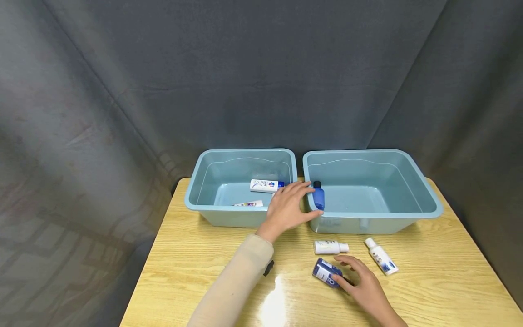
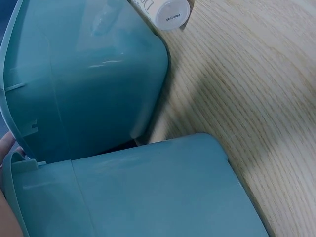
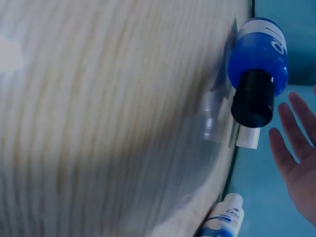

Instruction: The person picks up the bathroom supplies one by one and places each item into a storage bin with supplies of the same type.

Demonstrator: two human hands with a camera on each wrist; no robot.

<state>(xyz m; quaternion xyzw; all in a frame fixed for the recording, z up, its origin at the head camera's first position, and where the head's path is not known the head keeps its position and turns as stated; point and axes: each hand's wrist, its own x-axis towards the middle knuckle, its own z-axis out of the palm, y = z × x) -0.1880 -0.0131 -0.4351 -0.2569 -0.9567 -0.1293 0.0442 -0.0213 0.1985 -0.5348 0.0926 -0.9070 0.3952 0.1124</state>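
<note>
In the head view my left hand (image 1: 288,206) reaches across the gap between two bins. Its fingers are spread at the left rim of the right bin (image 1: 376,215), beside a blue bottle with a black cap (image 1: 318,197) inside that bin. In the left wrist view only bits of this hand (image 2: 7,145) show at the left edge. Lower down, my right hand (image 1: 361,286) is by a dark blue bottle with a black cap (image 1: 324,272) lying on the table. The right wrist view shows this hand (image 3: 301,168) with fingers extended, apart from the blue bottle (image 3: 259,59).
The left bin (image 1: 229,208) holds a white bottle with a blue cap (image 1: 264,185) and a white printed tube (image 1: 250,204). In front of the right bin, a white bottle (image 1: 327,247) and a white-and-blue bottle (image 1: 382,258) lie on the wooden table (image 1: 184,272). A dark curtain (image 1: 261,81) hangs behind.
</note>
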